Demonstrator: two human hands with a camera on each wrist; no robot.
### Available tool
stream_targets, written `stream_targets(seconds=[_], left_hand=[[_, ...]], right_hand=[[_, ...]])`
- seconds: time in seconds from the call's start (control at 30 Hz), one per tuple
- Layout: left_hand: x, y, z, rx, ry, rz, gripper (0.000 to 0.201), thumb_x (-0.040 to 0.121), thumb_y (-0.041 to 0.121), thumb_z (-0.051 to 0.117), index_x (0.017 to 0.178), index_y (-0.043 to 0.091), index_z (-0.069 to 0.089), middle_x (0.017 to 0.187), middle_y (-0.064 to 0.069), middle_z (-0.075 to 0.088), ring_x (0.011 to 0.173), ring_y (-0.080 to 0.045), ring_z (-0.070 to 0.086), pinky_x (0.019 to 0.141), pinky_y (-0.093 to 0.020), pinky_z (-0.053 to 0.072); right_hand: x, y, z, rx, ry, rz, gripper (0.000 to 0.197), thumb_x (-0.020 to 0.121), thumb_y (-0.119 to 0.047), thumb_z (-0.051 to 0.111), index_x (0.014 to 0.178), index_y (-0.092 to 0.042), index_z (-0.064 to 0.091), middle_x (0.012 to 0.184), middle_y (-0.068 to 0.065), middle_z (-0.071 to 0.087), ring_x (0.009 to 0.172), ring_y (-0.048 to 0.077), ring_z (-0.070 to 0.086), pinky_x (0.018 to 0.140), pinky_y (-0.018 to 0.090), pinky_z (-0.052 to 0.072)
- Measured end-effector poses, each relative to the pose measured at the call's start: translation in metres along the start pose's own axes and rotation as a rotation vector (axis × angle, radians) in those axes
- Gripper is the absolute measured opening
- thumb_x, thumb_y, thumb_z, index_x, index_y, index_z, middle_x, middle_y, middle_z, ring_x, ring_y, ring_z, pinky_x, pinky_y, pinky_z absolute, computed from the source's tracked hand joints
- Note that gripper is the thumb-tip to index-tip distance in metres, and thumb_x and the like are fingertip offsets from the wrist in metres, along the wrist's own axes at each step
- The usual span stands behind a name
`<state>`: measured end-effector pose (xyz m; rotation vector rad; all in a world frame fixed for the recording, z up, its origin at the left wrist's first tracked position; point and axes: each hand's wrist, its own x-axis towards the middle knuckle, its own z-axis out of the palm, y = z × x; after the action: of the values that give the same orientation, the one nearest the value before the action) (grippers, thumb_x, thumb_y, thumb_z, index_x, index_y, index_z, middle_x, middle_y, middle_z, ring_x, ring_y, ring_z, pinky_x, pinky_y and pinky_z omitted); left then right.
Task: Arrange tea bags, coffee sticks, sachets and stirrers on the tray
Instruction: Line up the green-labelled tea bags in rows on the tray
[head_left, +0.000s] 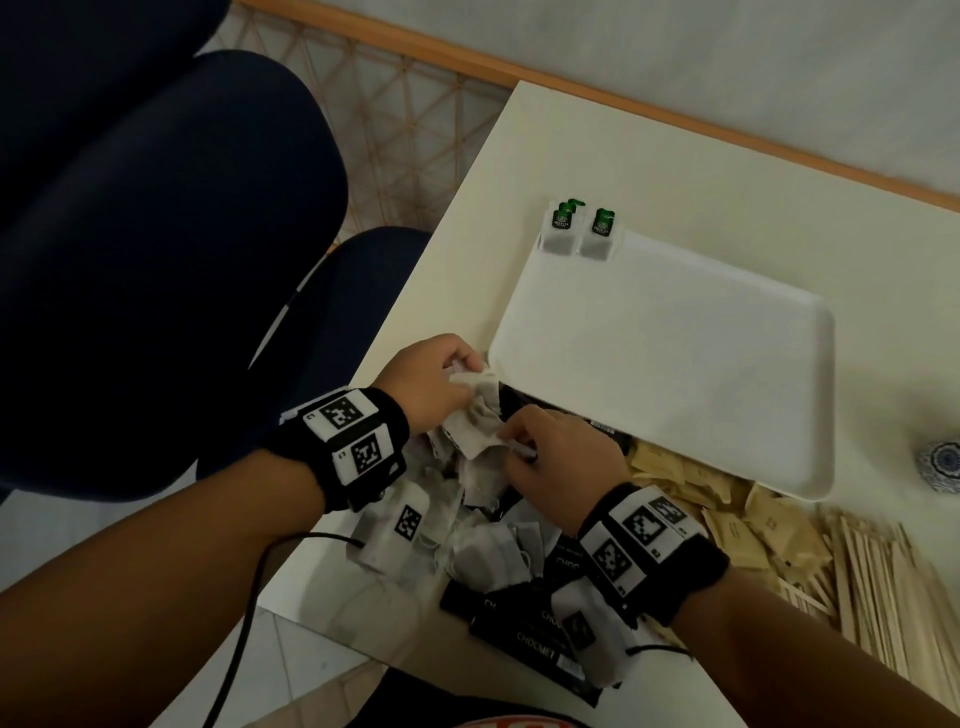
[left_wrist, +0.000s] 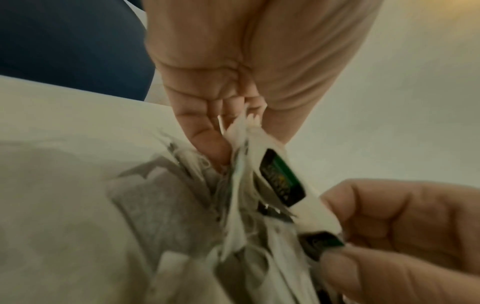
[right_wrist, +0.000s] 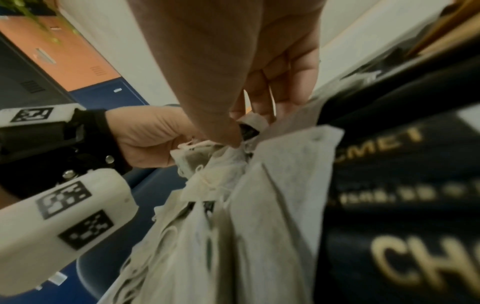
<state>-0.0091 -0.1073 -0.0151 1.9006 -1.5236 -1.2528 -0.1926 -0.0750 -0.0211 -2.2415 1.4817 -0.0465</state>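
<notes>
A white tray (head_left: 675, 374) lies on the table with a few green-tagged tea bags (head_left: 576, 234) at its far left corner. Just off the tray's near left corner my left hand (head_left: 462, 371) grips a bunch of tea bags (head_left: 480, 413) by their tops. My right hand (head_left: 511, 441) pinches the green tag (left_wrist: 326, 242) of one of them. In the left wrist view, the left hand (left_wrist: 233, 131) holds the gathered bag tops, with another tag (left_wrist: 283, 181) hanging below. In the right wrist view the right hand (right_wrist: 244, 125) pinches above the bags (right_wrist: 259, 205).
A loose pile of tea bags (head_left: 467, 540) lies under my wrists beside black coffee sticks (head_left: 519, 621). Brown sachets (head_left: 727, 514) and wooden stirrers (head_left: 883, 597) spread along the near right. A blue-patterned object (head_left: 943, 465) sits at the right edge, a dark blue chair (head_left: 156, 260) to the left.
</notes>
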Motion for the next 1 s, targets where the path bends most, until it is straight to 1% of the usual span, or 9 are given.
stream_targets(seconds=[0.13, 0.23, 0.3, 0.47, 0.6, 0.73, 0.8, 0.9, 1.0], left_hand=[[-0.003, 0.003, -0.008, 0.014, -0.017, 0.007, 0.022, 0.083, 0.011, 0.063, 0.097, 0.028, 0.062, 0.094, 0.005, 0.058, 0.081, -0.01, 0.056, 0.064, -0.019, 0.045], [-0.005, 0.007, -0.014, 0.0, -0.015, 0.019, 0.023, 0.082, 0.01, 0.064, 0.098, 0.026, 0.064, 0.092, 0.002, 0.058, 0.08, -0.015, 0.057, 0.067, -0.026, 0.052], [-0.006, 0.011, -0.016, -0.039, -0.029, 0.013, 0.024, 0.083, 0.007, 0.063, 0.098, 0.025, 0.064, 0.092, -0.002, 0.057, 0.076, -0.019, 0.059, 0.063, -0.034, 0.056], [-0.009, 0.021, -0.016, -0.222, -0.066, -0.05, 0.024, 0.085, 0.002, 0.06, 0.098, 0.022, 0.06, 0.099, -0.009, 0.06, 0.076, -0.023, 0.064, 0.05, -0.028, 0.054], [-0.007, 0.025, -0.005, -0.373, -0.09, -0.159, 0.027, 0.084, 0.001, 0.061, 0.1, 0.023, 0.057, 0.099, -0.009, 0.059, 0.075, -0.023, 0.063, 0.056, -0.032, 0.056], [-0.009, 0.024, 0.002, -0.556, -0.113, -0.253, 0.029, 0.086, -0.004, 0.056, 0.107, 0.015, 0.055, 0.103, -0.013, 0.06, 0.074, -0.022, 0.063, 0.049, -0.027, 0.052], [-0.011, 0.024, 0.003, -0.667, -0.15, -0.31, 0.027, 0.086, -0.008, 0.053, 0.109, 0.008, 0.055, 0.097, -0.015, 0.061, 0.07, -0.022, 0.063, 0.048, -0.026, 0.053], [-0.01, 0.022, 0.001, -0.763, -0.244, -0.35, 0.03, 0.087, -0.008, 0.053, 0.115, 0.0, 0.056, 0.099, -0.017, 0.063, 0.076, -0.021, 0.066, 0.053, -0.026, 0.055], [-0.012, 0.023, -0.003, -0.746, -0.272, -0.331, 0.016, 0.09, -0.001, 0.054, 0.103, 0.002, 0.062, 0.089, -0.011, 0.066, 0.074, -0.018, 0.067, 0.059, -0.025, 0.058]], right_hand=[[0.001, 0.011, -0.004, 0.111, 0.083, -0.04, 0.016, 0.09, -0.039, 0.057, 0.097, -0.028, 0.067, 0.092, -0.007, 0.063, 0.088, 0.016, 0.058, 0.068, 0.029, 0.045], [0.001, 0.016, -0.013, 0.182, 0.118, -0.039, 0.01, 0.089, -0.035, 0.061, 0.094, -0.03, 0.068, 0.081, -0.016, 0.054, 0.08, 0.01, 0.054, 0.062, 0.019, 0.037], [0.003, 0.018, -0.019, 0.234, 0.179, 0.012, 0.008, 0.088, -0.034, 0.063, 0.092, -0.029, 0.068, 0.077, -0.019, 0.052, 0.073, 0.007, 0.052, 0.059, 0.013, 0.035], [0.012, 0.015, -0.032, 0.374, 0.312, 0.077, 0.007, 0.086, -0.031, 0.065, 0.091, -0.026, 0.067, 0.077, -0.014, 0.063, 0.069, 0.009, 0.059, 0.066, 0.031, 0.051], [0.013, 0.0, -0.03, 0.376, 0.218, -0.024, 0.015, 0.085, -0.034, 0.065, 0.097, -0.026, 0.068, 0.088, -0.01, 0.069, 0.078, 0.008, 0.063, 0.073, 0.033, 0.053], [0.012, -0.005, -0.024, 0.305, 0.081, -0.061, 0.056, 0.069, -0.056, 0.074, 0.117, -0.032, 0.057, 0.102, -0.013, 0.059, 0.086, 0.001, 0.054, 0.076, 0.016, 0.045], [0.012, -0.005, -0.019, 0.262, 0.069, -0.088, 0.068, 0.064, -0.056, 0.076, 0.123, -0.03, 0.053, 0.109, -0.009, 0.055, 0.092, 0.005, 0.053, 0.08, 0.021, 0.046], [0.015, -0.007, -0.014, 0.239, 0.11, -0.104, 0.055, 0.074, -0.041, 0.074, 0.122, -0.022, 0.053, 0.113, -0.001, 0.056, 0.097, 0.016, 0.058, 0.08, 0.032, 0.05], [0.02, -0.004, -0.016, 0.257, 0.07, -0.088, 0.038, 0.081, -0.023, 0.066, 0.118, -0.02, 0.057, 0.112, 0.001, 0.06, 0.098, 0.019, 0.058, 0.079, 0.025, 0.045]])
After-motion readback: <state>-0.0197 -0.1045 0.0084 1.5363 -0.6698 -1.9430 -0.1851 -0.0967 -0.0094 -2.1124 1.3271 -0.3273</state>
